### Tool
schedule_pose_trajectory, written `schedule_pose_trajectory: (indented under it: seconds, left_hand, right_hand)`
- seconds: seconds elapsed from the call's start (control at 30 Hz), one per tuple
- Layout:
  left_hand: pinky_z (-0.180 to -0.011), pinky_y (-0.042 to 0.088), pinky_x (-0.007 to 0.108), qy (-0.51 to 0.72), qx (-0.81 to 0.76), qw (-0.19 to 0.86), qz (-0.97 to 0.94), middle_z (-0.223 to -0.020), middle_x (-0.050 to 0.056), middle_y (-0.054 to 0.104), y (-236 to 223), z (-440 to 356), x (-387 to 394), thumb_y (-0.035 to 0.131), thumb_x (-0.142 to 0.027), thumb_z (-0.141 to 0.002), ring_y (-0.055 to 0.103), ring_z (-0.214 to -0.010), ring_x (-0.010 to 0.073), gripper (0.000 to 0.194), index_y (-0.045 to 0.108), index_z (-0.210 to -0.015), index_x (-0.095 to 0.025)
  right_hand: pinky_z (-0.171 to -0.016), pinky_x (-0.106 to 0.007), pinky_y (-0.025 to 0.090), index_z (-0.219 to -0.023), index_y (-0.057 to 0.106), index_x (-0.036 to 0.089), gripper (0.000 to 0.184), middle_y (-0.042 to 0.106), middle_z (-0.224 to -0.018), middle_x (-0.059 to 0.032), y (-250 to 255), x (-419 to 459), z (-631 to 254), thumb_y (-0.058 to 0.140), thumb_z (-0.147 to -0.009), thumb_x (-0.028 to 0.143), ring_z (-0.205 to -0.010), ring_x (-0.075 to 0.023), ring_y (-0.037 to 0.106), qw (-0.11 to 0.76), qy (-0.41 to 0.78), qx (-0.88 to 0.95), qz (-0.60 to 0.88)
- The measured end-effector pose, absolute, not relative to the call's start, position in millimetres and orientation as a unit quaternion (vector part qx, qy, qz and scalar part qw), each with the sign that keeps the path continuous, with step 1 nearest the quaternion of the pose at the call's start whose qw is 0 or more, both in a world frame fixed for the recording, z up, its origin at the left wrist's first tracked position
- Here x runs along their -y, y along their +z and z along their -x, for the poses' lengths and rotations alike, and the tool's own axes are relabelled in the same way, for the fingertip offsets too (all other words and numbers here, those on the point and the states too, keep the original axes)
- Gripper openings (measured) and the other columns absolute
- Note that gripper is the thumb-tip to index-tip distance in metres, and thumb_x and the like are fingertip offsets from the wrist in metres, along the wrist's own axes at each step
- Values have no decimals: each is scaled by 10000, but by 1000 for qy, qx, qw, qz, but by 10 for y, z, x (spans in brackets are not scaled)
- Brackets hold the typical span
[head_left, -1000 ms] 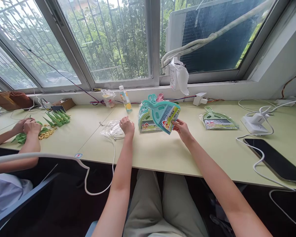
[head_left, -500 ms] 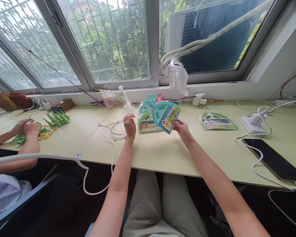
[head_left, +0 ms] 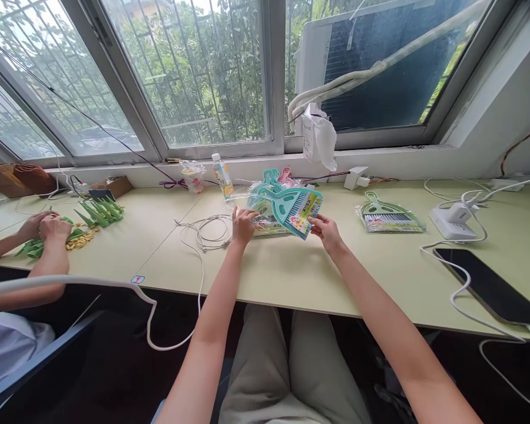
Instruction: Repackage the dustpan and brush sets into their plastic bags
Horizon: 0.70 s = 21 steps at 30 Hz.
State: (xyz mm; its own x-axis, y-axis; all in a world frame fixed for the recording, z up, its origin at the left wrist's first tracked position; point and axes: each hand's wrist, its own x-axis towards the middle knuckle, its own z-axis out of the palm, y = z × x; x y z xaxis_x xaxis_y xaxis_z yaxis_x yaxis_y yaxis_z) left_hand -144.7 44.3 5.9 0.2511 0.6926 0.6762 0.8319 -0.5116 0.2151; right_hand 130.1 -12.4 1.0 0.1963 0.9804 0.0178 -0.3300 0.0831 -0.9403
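My right hand [head_left: 325,233] grips a teal dustpan and brush set [head_left: 294,207] by its lower right corner, its printed label facing me and its handle tilted up to the left. My left hand [head_left: 244,227] is closed with the fingertips pinched at a clear plastic bag [head_left: 246,199], left of the held set. Beneath and behind lies a pile of wrapped dustpan sets [head_left: 269,228], partly hidden by the bag and the held set. A pink handle [head_left: 285,175] shows at the back.
At right lie another wrapped green dustpan set [head_left: 386,221], a white power strip [head_left: 453,224] and a black phone [head_left: 490,285]. A drink bottle [head_left: 223,176] and coiled white cable [head_left: 212,232] are left of the pile. Another person's hands [head_left: 48,227] work with green leaves at far left.
My left hand has moved right, towards the held teal set, drawing the clear plastic away from the bottle. My right hand and the set have barely moved.
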Motion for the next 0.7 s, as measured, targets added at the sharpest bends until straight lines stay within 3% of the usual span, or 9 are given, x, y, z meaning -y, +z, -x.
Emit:
schedule_pose_trajectory:
  seconds: [0.23,0.33,0.47,0.57,0.7]
  left_hand:
    - [-1159,191,517,-390,552,117,727,-1241,117,625,10,1312,-416,497,-280,-900,521,-1192,285,420,564,-1308,-204]
    - [-1141,230,503,-380,563,136,721,-1260,121,607,-29,1322,-438,522,-186,-867,514,-1192,287,451,551,-1316,-204]
    - [-1050,366,463,-376,571,136,717,-1084,96,667,-51,1371,-474,428,-40,-847,568,-1074,265,444,634,-1194,-226]
    - [-953,446,432,-397,566,129,711,-1034,93,662,-40,1387,-486,411,-9,-842,582,-1026,261,422,681,-1086,-223]
    - [-930,470,417,-432,534,142,713,-1066,100,639,-10,1363,-458,428,-12,-844,570,-1056,260,426,666,-1131,-218]
  right_hand:
    - [-553,-236,526,-858,693,173,311,721,-748,-31,15,131,-1298,801,-590,286,-570,-120,632,617,500,371,481]
    - [-545,-230,528,-843,691,165,273,718,-733,-35,27,140,-1291,790,-606,256,-565,-117,632,611,489,374,497]
    - [-532,-231,530,-837,687,166,258,719,-743,-40,49,156,-1275,791,-616,251,-561,-115,622,606,478,387,505]
    - [-541,-232,534,-852,689,162,273,717,-756,-43,63,166,-1269,793,-621,265,-566,-111,615,603,472,396,507]
    - [-551,-233,525,-873,687,161,310,720,-787,-49,72,174,-1268,802,-616,291,-570,-105,611,604,471,402,502]
